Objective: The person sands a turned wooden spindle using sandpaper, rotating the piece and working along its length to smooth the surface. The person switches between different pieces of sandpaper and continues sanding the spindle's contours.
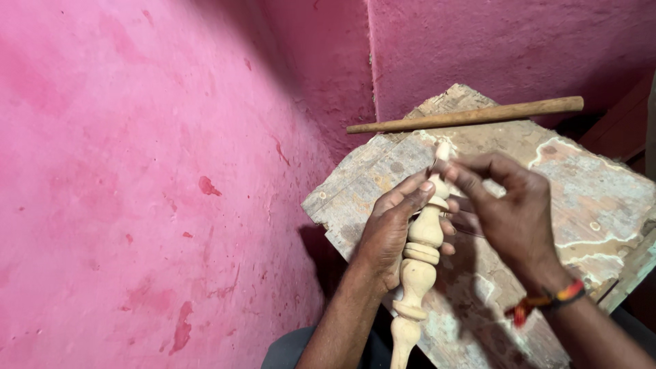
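Observation:
A pale turned wooden spindle [418, 263] with rounded bulges and rings runs from the bottom of the view up to a thin tip near the centre. My left hand [391, 229] is wrapped around its upper middle, thumb pressed on the narrow neck. My right hand [509, 212], with a red and orange thread band on the wrist, pinches the spindle's thin upper end with its fingertips. Whether something small sits between those fingers cannot be told. Both hands hover over a worn wooden board [588, 198].
A long round wooden stick [471, 116] lies across the board's far edge, pointing left toward the wall corner. Rough pink walls [150, 171] fill the left and the back. Dark cloth shows at the bottom edge.

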